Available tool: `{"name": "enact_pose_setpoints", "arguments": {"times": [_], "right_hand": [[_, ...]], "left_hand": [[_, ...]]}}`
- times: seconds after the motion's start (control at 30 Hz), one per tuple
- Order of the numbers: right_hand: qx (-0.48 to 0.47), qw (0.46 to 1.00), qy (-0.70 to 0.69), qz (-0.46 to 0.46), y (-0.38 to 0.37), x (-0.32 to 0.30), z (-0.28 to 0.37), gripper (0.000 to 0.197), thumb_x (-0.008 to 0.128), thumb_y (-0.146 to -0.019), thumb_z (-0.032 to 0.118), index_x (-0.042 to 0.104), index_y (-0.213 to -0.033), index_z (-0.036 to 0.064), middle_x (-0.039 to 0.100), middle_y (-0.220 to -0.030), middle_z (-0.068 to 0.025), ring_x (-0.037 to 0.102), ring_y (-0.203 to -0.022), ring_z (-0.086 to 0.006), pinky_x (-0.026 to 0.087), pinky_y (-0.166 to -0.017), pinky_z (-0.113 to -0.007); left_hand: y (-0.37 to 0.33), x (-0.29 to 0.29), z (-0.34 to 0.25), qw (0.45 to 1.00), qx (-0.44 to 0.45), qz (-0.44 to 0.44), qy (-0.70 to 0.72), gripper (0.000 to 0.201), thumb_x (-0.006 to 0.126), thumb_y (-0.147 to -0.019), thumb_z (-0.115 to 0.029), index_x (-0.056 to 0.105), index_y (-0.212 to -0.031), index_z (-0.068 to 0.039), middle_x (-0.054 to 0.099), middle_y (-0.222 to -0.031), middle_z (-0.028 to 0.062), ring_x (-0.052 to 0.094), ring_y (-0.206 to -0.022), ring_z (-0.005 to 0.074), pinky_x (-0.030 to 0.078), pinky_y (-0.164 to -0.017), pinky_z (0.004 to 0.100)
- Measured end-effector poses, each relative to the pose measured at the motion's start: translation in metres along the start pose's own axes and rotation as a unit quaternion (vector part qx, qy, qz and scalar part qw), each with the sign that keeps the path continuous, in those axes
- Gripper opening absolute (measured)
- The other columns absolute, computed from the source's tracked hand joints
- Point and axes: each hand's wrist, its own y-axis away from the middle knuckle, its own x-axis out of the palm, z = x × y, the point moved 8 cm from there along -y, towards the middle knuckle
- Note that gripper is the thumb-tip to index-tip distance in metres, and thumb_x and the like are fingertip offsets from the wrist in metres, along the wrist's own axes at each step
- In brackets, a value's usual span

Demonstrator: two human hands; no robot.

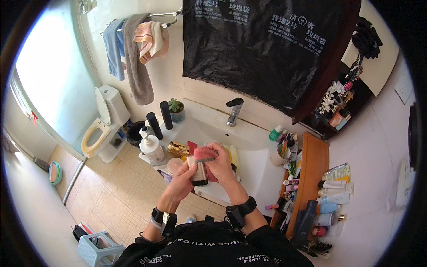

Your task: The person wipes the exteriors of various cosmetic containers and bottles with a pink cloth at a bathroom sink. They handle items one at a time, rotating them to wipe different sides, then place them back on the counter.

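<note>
Over the near edge of the white sink (262,175), my left hand (178,184) grips a flat gold-beige bottle (199,171) with a black end pointing down toward me. My right hand (221,167) is closed on a pink cloth (205,154) with a grey mesh-like edge, pressed against the bottle's upper end. Just left of the hands, a shiny gold bottle (178,149) lies on the counter, with a pink-lidded jar (175,165) close to it. A yellow item (234,155) in the basin is partly covered by my right hand.
A white pump bottle (152,149), two black cylinders (154,125) and a potted succulent (176,109) stand left of the basin. The faucet (234,111) rises behind. To the right are a cup (280,156) of small items and a brown organizer (307,178) beside several tubes.
</note>
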Motion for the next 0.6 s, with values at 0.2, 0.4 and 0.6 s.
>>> {"name": "enact_pose_setpoints", "arguments": {"times": [0.2, 0.4, 0.6], "right_hand": [[0.170, 0.969, -0.168, 0.063, 0.033, 0.016, -0.026, 0.019, 0.066, -0.078, -0.001, 0.060, -0.094, 0.0045, 0.058, -0.083, -0.0012, 0.056, -0.068, -0.0081, 0.046, -0.060, -0.021], [0.239, 0.940, -0.240, 0.028, 0.048, 0.019, -0.024, 0.022, 0.067, -0.078, 0.001, 0.057, -0.097, 0.0049, 0.060, -0.084, -0.0023, 0.058, -0.069, -0.0084, 0.049, -0.060, -0.022], [0.036, 0.998, -0.024, -0.038, 0.043, 0.019, 0.016, 0.040, 0.079, -0.069, 0.008, 0.051, -0.097, 0.0028, 0.057, -0.092, -0.0053, 0.056, -0.085, -0.0135, 0.047, -0.076, -0.028]], "left_hand": [[-0.006, -0.009, -0.018, 0.990, 0.029, -0.009, 0.137, 0.035, 0.044, -0.101, -0.027, 0.045, -0.130, -0.008, 0.057, -0.119, 0.0040, 0.060, -0.103, 0.0184, 0.052, -0.086, 0.0355], [-0.009, -0.003, -0.010, 0.954, 0.037, 0.031, 0.296, 0.036, 0.042, -0.101, -0.028, 0.042, -0.131, -0.008, 0.058, -0.115, 0.0049, 0.058, -0.103, 0.0197, 0.051, -0.088, 0.0374], [-0.006, -0.005, -0.016, 0.979, 0.123, -0.043, 0.155, 0.036, 0.042, -0.101, -0.032, 0.045, -0.126, -0.006, 0.057, -0.113, 0.0079, 0.057, -0.103, 0.0198, 0.049, -0.092, 0.0388]]}}
